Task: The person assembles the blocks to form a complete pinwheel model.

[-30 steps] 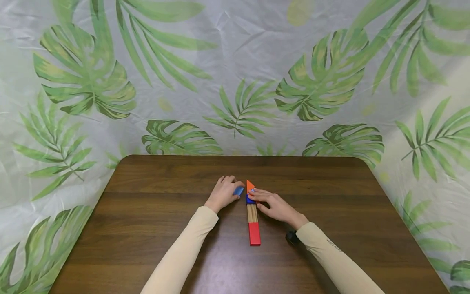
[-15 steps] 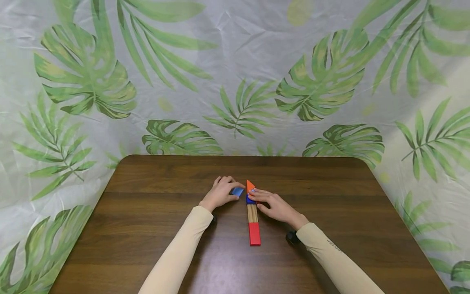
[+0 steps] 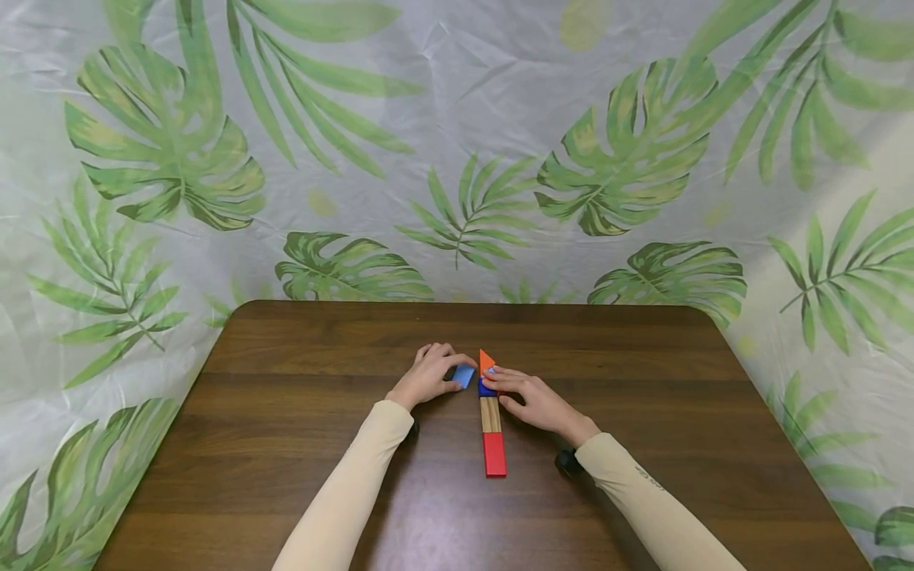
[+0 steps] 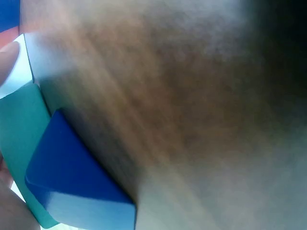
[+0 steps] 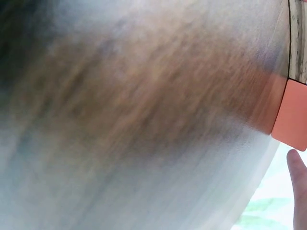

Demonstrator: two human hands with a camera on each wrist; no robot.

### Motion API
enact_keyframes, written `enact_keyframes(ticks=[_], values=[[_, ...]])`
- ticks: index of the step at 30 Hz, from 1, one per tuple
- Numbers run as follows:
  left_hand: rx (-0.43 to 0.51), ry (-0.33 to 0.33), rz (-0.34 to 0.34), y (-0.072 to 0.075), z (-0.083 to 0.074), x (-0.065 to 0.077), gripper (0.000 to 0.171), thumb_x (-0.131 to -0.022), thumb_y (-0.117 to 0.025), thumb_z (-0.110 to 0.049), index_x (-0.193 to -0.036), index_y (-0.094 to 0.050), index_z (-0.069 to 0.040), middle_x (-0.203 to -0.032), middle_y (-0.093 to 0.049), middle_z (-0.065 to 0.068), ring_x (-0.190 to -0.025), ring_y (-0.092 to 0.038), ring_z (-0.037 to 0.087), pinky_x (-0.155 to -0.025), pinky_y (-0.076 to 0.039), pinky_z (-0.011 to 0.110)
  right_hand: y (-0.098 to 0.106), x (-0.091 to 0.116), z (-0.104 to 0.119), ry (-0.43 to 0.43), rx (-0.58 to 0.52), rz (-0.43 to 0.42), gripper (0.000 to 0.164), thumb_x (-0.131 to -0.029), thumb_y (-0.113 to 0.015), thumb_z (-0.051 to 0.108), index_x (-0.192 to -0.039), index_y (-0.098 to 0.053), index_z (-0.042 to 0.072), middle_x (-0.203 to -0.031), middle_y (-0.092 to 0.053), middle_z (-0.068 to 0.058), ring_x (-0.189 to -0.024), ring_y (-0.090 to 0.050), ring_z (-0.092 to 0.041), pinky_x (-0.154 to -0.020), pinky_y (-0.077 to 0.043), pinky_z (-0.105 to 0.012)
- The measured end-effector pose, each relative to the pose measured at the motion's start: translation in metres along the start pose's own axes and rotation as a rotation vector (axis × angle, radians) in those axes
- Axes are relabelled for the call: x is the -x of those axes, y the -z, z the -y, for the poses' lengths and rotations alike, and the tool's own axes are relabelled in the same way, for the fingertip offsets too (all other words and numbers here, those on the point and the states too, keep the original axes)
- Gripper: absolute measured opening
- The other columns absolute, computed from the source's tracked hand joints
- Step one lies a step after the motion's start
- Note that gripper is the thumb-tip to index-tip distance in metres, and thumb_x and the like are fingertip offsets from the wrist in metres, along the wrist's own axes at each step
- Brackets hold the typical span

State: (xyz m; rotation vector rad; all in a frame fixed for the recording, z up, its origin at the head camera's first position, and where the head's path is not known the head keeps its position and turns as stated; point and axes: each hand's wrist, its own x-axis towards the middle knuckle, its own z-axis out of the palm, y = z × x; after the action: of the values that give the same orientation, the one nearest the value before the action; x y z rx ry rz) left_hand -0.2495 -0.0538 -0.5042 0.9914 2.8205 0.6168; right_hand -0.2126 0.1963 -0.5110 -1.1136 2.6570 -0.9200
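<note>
A row of flat blocks lies on the table: an orange triangle (image 3: 485, 359) at the far end, a dark blue block (image 3: 486, 391), a striped natural-wood piece (image 3: 490, 414) and a red block (image 3: 494, 454) nearest. My left hand (image 3: 427, 376) grips a blue wedge-shaped block (image 3: 464, 375) between thumb and fingers, just left of the row. The left wrist view shows this blue wedge (image 4: 79, 177) beside a teal block (image 4: 19, 134). My right hand (image 3: 531, 399) rests its extended fingers on the dark blue part of the row, partly hiding it. A fingertip (image 5: 292, 155) appears beside a salmon-red block (image 5: 292, 115).
The brown wooden table (image 3: 286, 460) has rounded far corners. Behind it hangs a leaf-patterned cloth (image 3: 471, 103). A dark wrist device (image 3: 569, 461) sits under the right wrist.
The left hand has drawn slightly left and the blue wedge has turned in its fingers, showing more of its face. The right hand and the row have stayed put.
</note>
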Motion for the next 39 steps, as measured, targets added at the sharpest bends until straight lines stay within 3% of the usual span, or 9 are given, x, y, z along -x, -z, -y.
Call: enact_keyframes(ticks=[7,15,31,39], values=[[-0.048,-0.019,-0.01,-0.0019,0.002,0.0005,0.046,-0.086,-0.073,-0.023,-0.129,-0.057,-0.031,-0.113,-0.054,0.002,-0.114,-0.044,0.024,-0.102,-0.022,0.052,0.0004,0.0,0.0,0.004,-0.002,-0.003,0.04,-0.096,-0.056,0.011,-0.136,-0.055,0.008,-0.144,-0.046,-0.006,-0.136,-0.036,-0.023,-0.105,-0.033,-0.045],[-0.064,-0.032,-0.045,-0.003,0.0004,-0.0002,0.032,-0.086,-0.073,-0.022,-0.116,-0.062,-0.025,-0.107,-0.056,0.002,-0.11,-0.045,0.024,-0.098,-0.023,0.056,0.001,0.0008,0.0012,0.009,-0.001,-0.009,0.039,-0.096,-0.056,0.011,-0.136,-0.055,0.007,-0.143,-0.047,-0.008,-0.135,-0.037,-0.025,-0.105,-0.034,-0.046],[0.087,-0.013,-0.106,-0.0008,0.004,0.0003,0.01,-0.092,-0.065,-0.02,-0.098,-0.058,-0.023,-0.097,-0.063,-0.006,-0.104,-0.049,0.021,-0.091,-0.023,0.054,0.0013,-0.0003,0.0022,0.028,-0.006,-0.02,0.04,-0.096,-0.058,0.009,-0.135,-0.055,0.006,-0.142,-0.048,-0.01,-0.134,-0.039,-0.027,-0.103,-0.035,-0.048],[0.115,-0.034,-0.092,0.0003,0.0047,0.0031,0.02,-0.094,-0.062,-0.015,-0.112,-0.063,-0.024,-0.104,-0.062,-0.005,-0.105,-0.049,0.02,-0.089,-0.023,0.051,0.0013,-0.0003,0.0024,0.012,-0.006,-0.018,0.04,-0.096,-0.057,0.01,-0.135,-0.055,0.007,-0.142,-0.047,-0.009,-0.134,-0.038,-0.025,-0.104,-0.035,-0.047]])
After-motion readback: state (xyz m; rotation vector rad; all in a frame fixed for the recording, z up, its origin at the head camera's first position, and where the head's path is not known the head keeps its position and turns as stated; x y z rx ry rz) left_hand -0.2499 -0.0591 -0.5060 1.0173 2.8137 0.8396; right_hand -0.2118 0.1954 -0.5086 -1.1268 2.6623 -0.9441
